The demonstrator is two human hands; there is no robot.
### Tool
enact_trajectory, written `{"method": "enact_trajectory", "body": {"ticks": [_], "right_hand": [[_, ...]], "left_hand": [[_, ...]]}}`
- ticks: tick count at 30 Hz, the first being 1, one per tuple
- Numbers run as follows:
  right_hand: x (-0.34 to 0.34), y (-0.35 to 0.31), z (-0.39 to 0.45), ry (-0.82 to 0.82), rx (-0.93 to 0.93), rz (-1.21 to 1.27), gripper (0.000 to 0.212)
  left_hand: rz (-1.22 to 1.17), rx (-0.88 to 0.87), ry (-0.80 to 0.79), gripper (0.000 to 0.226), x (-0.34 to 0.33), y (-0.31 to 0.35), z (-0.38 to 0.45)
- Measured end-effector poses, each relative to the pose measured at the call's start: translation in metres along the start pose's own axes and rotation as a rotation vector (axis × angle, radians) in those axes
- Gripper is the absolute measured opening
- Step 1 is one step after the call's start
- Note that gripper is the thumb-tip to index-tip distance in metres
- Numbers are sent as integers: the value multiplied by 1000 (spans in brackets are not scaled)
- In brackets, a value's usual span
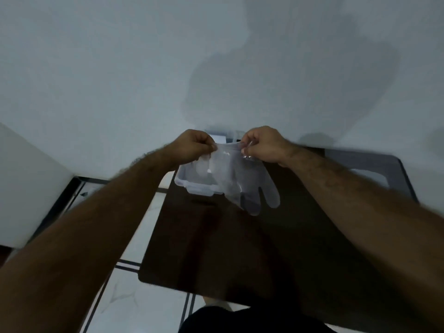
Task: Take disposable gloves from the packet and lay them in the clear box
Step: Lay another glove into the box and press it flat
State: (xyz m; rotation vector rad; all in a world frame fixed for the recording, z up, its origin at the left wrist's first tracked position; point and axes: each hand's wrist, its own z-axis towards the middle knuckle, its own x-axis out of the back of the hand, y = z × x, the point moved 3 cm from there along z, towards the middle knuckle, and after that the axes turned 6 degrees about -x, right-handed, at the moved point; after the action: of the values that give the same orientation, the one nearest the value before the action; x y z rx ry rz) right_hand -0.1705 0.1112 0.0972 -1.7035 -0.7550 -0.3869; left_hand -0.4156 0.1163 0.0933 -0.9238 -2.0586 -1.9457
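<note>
A thin see-through disposable glove (242,181) hangs by its cuff, fingers pointing down and toward me. My left hand (192,146) pinches the cuff's left corner and my right hand (263,145) pinches the right corner, stretching the cuff between them. The clear box (192,186) stands on the dark table right under the hands, partly covered by the glove; its front rim and latch show. A pale packet-like shape (219,138) peeks out behind the hands by the wall, too hidden to identify.
The dark brown table (240,255) stands against a pale wall (144,68). A grey flat object (370,164) lies at the table's far right. White tiled floor (134,296) shows left of the table. My dark-clothed lap is at the bottom edge.
</note>
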Motion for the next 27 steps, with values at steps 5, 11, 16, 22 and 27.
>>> {"method": "enact_trajectory", "body": {"ticks": [5,11,16,22,27], "right_hand": [[-14,-42,83,85,31,-113,15],[-30,-70,155,258,121,-114,10],[-41,-82,175,479,245,-46,11],[-52,-78,139,606,483,-88,18],[-71,-42,119,498,513,-112,22]], "left_hand": [[25,-22,13,7,60,-41,65],[159,-77,91,8,108,-63,125],[304,-241,196,15,138,-61,150],[388,-621,318,16,147,-57,121],[558,-844,188,23,131,-81,95]]}}
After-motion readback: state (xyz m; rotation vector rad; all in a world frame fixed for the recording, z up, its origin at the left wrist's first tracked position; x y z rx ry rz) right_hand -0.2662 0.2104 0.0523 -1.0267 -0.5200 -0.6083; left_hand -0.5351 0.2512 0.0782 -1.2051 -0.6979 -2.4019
